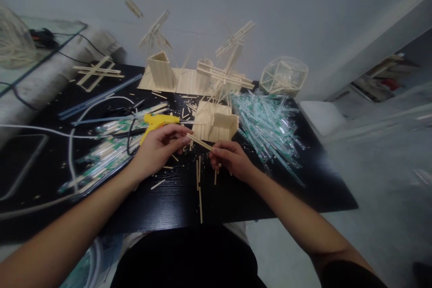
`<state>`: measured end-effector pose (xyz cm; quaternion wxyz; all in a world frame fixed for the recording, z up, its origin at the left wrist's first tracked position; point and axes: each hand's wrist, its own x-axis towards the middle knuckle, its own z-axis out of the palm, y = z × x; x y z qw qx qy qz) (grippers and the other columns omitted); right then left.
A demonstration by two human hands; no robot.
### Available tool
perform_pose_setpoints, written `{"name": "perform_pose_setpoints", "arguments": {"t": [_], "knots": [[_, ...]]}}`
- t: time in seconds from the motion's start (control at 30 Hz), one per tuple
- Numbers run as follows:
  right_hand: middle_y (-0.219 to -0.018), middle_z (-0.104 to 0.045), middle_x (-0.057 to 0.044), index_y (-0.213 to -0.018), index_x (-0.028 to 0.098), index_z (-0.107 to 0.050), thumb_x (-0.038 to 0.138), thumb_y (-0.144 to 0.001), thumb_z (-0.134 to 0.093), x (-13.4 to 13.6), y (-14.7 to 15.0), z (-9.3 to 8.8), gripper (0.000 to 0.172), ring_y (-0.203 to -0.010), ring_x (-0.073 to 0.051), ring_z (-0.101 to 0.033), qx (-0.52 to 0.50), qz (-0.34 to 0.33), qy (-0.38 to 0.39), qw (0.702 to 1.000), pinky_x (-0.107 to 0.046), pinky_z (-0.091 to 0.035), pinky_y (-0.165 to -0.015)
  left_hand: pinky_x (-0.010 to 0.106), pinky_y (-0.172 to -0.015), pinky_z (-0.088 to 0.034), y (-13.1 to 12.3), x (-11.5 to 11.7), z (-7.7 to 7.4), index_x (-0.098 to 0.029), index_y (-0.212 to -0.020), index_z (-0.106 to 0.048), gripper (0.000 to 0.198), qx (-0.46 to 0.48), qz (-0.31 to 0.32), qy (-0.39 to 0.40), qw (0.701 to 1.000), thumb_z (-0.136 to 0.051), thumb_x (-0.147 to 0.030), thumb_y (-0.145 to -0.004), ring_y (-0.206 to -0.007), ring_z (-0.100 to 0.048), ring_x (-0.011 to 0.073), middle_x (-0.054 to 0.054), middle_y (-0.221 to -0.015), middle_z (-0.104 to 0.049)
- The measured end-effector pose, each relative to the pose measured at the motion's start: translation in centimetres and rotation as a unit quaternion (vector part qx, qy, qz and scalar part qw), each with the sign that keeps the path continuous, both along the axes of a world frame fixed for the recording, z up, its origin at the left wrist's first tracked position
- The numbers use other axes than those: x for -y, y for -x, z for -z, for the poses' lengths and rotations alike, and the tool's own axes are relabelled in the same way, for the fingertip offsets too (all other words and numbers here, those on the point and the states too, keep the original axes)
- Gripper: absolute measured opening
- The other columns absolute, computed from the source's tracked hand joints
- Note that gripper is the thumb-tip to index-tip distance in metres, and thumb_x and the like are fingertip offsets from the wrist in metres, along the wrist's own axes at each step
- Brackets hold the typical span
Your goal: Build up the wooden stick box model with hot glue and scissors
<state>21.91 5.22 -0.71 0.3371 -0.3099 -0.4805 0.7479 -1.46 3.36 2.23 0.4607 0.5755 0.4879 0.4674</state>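
Note:
Between my two hands I hold a short pair of thin wooden sticks (201, 142), slanting down to the right. My left hand (165, 143) pinches their left end, and my right hand (231, 157) grips the right end with closed fingers. A yellow glue gun (158, 121) lies just beyond my left hand, its nozzle pointing right. Behind the sticks stands a small wooden stick structure (224, 127) on a slatted base. Loose sticks (200, 202) and small offcuts lie on the black table (236, 202) below my hands.
Packaged sticks (270, 121) are heaped at the right, more packets (111, 144) at the left. Windmill-like stick models (162, 69) and a polyhedral frame (284, 75) stand at the back. A white cable (70, 157) loops across the left side.

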Motion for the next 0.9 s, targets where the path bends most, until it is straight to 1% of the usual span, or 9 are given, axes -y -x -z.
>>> {"name": "perform_pose_setpoints", "arguments": {"t": [0.17,0.33,0.5,0.57,0.67,0.7,0.8,0.83,0.9], "knots": [[-0.058,-0.061,0.001,-0.073,0.015,-0.071,0.037,-0.08,-0.078,-0.13,0.08,-0.14,0.025,-0.051,-0.01,-0.055,-0.03,0.002,0.018,0.999,-0.021,-0.043,-0.049,0.024,-0.057,-0.053,0.07,0.03,0.0,-0.019,-0.098,-0.073,0.023,-0.018,0.007,-0.006,1.0,-0.075,-0.037,-0.084,-0.06,-0.061,0.0109,0.002,-0.082,-0.071],[-0.056,-0.06,0.002,-0.071,0.016,-0.071,0.037,-0.079,-0.078,-0.13,0.19,-0.11,0.024,-0.049,-0.01,-0.053,-0.027,0.005,0.024,0.999,-0.021,-0.042,-0.047,0.024,-0.056,-0.051,-0.08,0.22,-0.08,-0.02,-0.097,-0.071,0.022,-0.041,0.002,-0.014,0.999,-0.072,-0.038,-0.085,-0.059,-0.061,0.0114,0.001,-0.078,-0.069],[-0.056,-0.058,0.003,-0.071,0.015,-0.069,0.034,-0.082,-0.075,-0.15,0.18,-0.03,0.023,-0.049,-0.008,-0.052,-0.039,-0.007,0.04,0.998,-0.02,-0.041,-0.047,0.024,-0.057,-0.052,-0.21,0.31,-0.38,-0.019,-0.094,-0.07,0.019,-0.051,0.002,-0.02,0.999,-0.07,-0.037,-0.086,-0.059,-0.062,0.0117,0.001,-0.076,-0.069],[-0.056,-0.059,0.003,-0.07,0.015,-0.07,0.033,-0.081,-0.076,-0.17,0.17,-0.07,0.022,-0.049,-0.008,-0.051,-0.046,-0.01,0.047,0.998,-0.02,-0.041,-0.047,0.024,-0.058,-0.053,-0.2,0.3,-0.43,-0.019,-0.096,-0.069,0.021,-0.046,0.01,-0.021,0.999,-0.071,-0.038,-0.085,-0.061,-0.063,0.012,0.001,-0.078,-0.069],[-0.056,-0.06,0.002,-0.07,0.015,-0.071,0.035,-0.078,-0.078,-0.16,0.22,-0.14,0.023,-0.049,-0.009,-0.052,-0.035,-0.018,0.056,0.998,-0.02,-0.04,-0.045,0.025,-0.06,-0.053,-0.13,0.33,-0.29,-0.019,-0.103,-0.071,0.03,-0.05,0.03,-0.012,0.998,-0.076,-0.039,-0.081,-0.063,-0.064,0.0126,0.003,-0.086,-0.072],[-0.057,-0.061,0.002,-0.071,0.015,-0.071,0.036,-0.078,-0.079,-0.14,0.25,-0.15,0.024,-0.049,-0.009,-0.052,-0.03,-0.021,0.055,0.998,-0.02,-0.04,-0.045,0.025,-0.058,-0.052,-0.12,0.35,-0.19,-0.019,-0.103,-0.072,0.032,-0.059,0.039,-0.005,0.997,-0.077,-0.04,-0.08,-0.061,-0.063,0.0127,0.003,-0.085,-0.073],[-0.058,-0.062,0.001,-0.071,0.015,-0.071,0.038,-0.078,-0.08,-0.05,0.3,-0.08,0.025,-0.049,-0.009,-0.053,-0.019,-0.031,0.045,0.998,-0.02,-0.041,-0.045,0.024,-0.053,-0.046,-0.14,0.41,0.15,-0.019,-0.098,-0.076,0.031,-0.093,0.067,0.011,0.993,-0.078,-0.044,-0.079,-0.057,-0.059,0.0131,0.001,-0.071,-0.07],[-0.058,-0.062,0.002,-0.072,0.015,-0.071,0.038,-0.078,-0.079,-0.02,0.3,-0.04,0.025,-0.049,-0.009,-0.053,-0.017,-0.034,0.041,0.998,-0.02,-0.041,-0.045,0.025,-0.053,-0.046,-0.16,0.41,0.22,-0.02,-0.095,-0.077,0.029,-0.102,0.071,0.01,0.992,-0.078,-0.045,-0.079,-0.057,-0.059,0.0137,0.001,-0.07,-0.07],[-0.057,-0.062,0.002,-0.073,0.016,-0.071,0.038,-0.08,-0.078,0.01,0.24,0.08,0.025,-0.05,-0.009,-0.053,-0.013,-0.04,0.032,0.999,-0.02,-0.041,-0.045,0.026,-0.056,-0.048,-0.23,0.39,0.25,-0.021,-0.09,-0.078,0.027,-0.114,0.073,-0.001,0.991,-0.078,-0.045,-0.078,-0.062,-0.061,0.0153,0.003,-0.075,-0.073]]}}
